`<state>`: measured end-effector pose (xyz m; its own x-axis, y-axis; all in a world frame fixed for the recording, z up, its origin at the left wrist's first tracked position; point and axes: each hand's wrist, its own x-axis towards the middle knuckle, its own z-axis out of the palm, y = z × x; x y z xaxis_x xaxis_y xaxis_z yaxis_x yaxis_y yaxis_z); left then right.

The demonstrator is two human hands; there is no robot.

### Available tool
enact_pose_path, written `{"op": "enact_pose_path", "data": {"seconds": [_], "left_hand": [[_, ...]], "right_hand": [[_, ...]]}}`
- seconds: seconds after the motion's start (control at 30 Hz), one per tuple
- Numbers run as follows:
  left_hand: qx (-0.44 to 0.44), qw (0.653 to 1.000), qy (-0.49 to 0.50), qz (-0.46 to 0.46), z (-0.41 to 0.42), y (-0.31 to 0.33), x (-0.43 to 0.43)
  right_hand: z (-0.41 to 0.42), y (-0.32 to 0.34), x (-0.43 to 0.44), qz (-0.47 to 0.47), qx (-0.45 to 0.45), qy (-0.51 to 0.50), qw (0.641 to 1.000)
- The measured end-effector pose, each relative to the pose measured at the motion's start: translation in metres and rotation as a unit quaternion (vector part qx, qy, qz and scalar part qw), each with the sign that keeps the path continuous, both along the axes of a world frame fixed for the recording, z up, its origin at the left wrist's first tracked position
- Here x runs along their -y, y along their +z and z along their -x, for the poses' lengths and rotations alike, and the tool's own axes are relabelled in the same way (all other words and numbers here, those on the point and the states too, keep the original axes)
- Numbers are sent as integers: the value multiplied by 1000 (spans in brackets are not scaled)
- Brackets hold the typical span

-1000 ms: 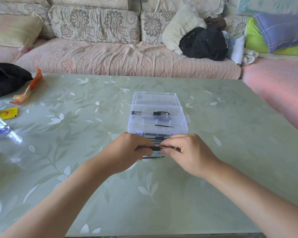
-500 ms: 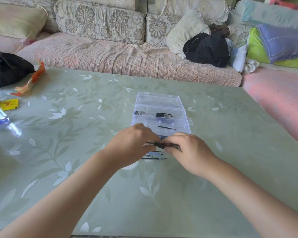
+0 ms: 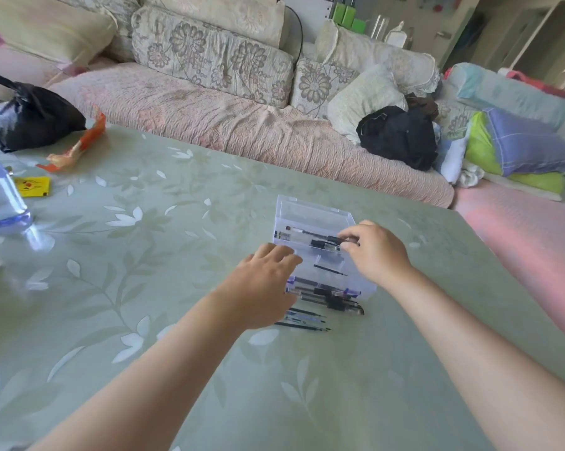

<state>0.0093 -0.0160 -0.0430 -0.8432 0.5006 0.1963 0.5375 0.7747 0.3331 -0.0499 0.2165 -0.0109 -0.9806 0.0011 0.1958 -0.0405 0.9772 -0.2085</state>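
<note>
A clear plastic box (image 3: 310,208) lies open on the green table. Inside it lie a black pen (image 3: 302,231) and a thin refill (image 3: 330,270). My right hand (image 3: 377,252) reaches over the box from the right and pinches the end of a second black pen (image 3: 323,245) low over the box floor. My left hand (image 3: 263,289) hovers at the box's left front corner, fingers relaxed and holding nothing. A pile of several pens and refills (image 3: 326,299) lies on the table just in front of the box, partly hidden by my left hand.
The table (image 3: 177,255) carries a black bag (image 3: 34,120), an orange wrapper (image 3: 76,148), a yellow card (image 3: 34,186) and a clear bottle (image 3: 1,203) at the far left. A sofa (image 3: 242,125) with cushions and clothes runs behind the table.
Both hands held a pen together over the pile; now my right hand has carried a pen forward into the box. My left hand has let go and opened. The camera has tilted up.
</note>
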Motion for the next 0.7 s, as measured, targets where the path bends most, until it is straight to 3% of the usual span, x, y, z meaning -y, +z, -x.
{"op": "enact_pose_path", "data": {"seconds": [0.33, 0.57, 0.7], "left_hand": [[37, 998, -13, 42, 3, 0, 3], [32, 999, -6, 43, 4, -3, 1], [16, 999, -10, 29, 2, -2, -1]], "right_hand": [[49, -7, 9, -59, 134, 39, 988], [47, -6, 7, -43, 137, 45, 989], [27, 4, 5, -29, 90, 55, 994]]}}
